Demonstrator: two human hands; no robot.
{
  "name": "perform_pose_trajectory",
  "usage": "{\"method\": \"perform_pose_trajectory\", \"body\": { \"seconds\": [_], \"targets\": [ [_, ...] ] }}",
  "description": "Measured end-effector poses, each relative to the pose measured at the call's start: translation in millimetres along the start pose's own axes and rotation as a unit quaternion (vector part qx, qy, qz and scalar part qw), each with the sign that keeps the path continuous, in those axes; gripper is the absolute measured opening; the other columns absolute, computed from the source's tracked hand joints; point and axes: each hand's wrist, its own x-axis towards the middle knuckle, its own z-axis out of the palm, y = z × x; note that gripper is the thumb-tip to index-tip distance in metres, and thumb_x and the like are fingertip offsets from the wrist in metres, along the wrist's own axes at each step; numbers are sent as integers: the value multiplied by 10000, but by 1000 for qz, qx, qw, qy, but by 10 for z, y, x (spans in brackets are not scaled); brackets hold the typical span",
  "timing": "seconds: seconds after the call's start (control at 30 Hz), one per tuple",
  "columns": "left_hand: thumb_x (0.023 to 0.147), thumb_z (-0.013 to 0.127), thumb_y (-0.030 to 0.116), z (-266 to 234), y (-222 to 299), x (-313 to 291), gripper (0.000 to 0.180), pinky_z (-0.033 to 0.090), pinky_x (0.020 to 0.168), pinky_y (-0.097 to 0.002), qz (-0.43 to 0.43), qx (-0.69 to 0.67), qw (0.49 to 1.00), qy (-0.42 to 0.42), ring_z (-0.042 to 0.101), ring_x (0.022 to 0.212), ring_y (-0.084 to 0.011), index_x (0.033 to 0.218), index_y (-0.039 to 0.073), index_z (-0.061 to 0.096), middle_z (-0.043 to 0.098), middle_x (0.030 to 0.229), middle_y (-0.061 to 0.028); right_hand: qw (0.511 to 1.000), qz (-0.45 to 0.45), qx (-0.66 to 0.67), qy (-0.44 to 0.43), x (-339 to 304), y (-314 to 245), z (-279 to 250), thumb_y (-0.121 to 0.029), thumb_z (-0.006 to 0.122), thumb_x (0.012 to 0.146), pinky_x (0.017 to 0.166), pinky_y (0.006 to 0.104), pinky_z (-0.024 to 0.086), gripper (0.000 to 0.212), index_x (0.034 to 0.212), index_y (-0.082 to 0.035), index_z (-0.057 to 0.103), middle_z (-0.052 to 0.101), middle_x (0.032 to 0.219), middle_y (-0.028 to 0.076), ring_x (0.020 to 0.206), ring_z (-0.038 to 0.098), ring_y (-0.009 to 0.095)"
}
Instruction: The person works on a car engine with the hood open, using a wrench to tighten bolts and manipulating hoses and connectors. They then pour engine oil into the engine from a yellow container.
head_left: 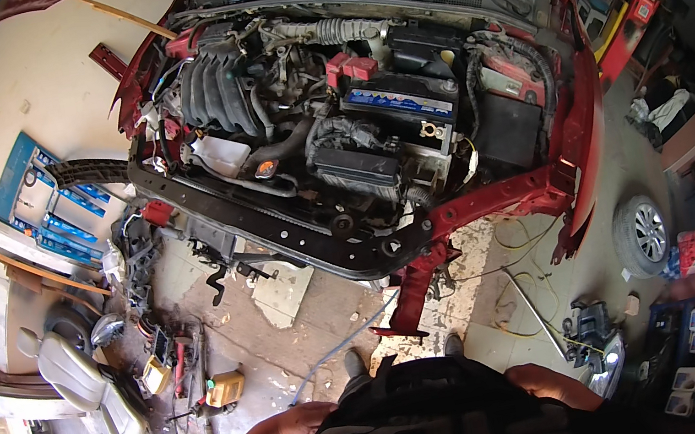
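My left hand rests against my left side at the dark shirt, its fingers mostly covered by the cloth. My right hand is at the other side of my waist, and its fingers are hidden too. Neither hand touches the car. In front of me is the open engine bay of a red car, with its front end stripped. The black front crossmember runs nearest to me. Behind it sit the engine's ribbed intake manifold, a battery and a black fuse box. A bent red rail points down toward my feet.
On the left lie a removed car seat, a yellow jug and loose parts. A wheel, a metal bar and a headlight are to the right. A blue hose crosses the floor by my feet.
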Motion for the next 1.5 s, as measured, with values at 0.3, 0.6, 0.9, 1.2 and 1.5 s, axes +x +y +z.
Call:
{"method": "perform_pose_trajectory", "body": {
  "seconds": [0.3, 0.6, 0.9, 1.2, 1.5],
  "targets": [
    [1153, 601, 336, -228, -572, 404, 365, 600, 1046, -488, -7, 269, 956, 120, 762, 1192, -293, 1348, 56, 730, 781, 1197, -135, 975, 55, -90, 194, 304, 325, 23, -218, 749, 1083, 702, 422, 592, 214, 1147, -19, 704, 694, 904, 103, 849, 714, 237],
    [1148, 604, 375, -300, -961, -102, 396, 596, 1049, -494, -120, 194, 960, 161, 762, 1196, -310, 1341, 56, 738, 784, 1203, -150, 964, 38, -195, 174, 373, 586, -25, -214, 769, 1066, 709, 411, 590, 203, 1131, -28, 717, 704, 902, 91, 844, 711, 226],
    [1144, 608, 414, -319, -944, -141, 428, 593, 1051, -500, -140, 197, 952, 188, 762, 1201, -327, 1334, 57, 746, 787, 1209, -165, 961, 34, -215, 168, 509, 535, -73, -210, 789, 1049, 717, 401, 587, 193, 1114, -38, 730, 714, 900, 80, 839, 709, 215],
    [1139, 611, 453, -284, -941, -186, 461, 590, 1054, -505, -147, 204, 946, 204, 762, 1206, -344, 1327, 57, 755, 790, 1215, -181, 958, 32, -233, 163, 607, 527, -175, -206, 809, 1033, 725, 390, 584, 183, 1098, -48, 743, 724, 898, 68, 834, 707, 204],
    [1134, 615, 493, -502, -1009, -291, 495, 586, 1057, -511, -160, 209, 943, 202, 762, 1211, -362, 1319, 58, 763, 793, 1221, -196, 953, 42, -240, 178, 605, 603, -76, -202, 829, 1016, 733, 379, 582, 174, 1081, -58, 756, 733, 896, 56, 829, 704, 193]
  ]
}}
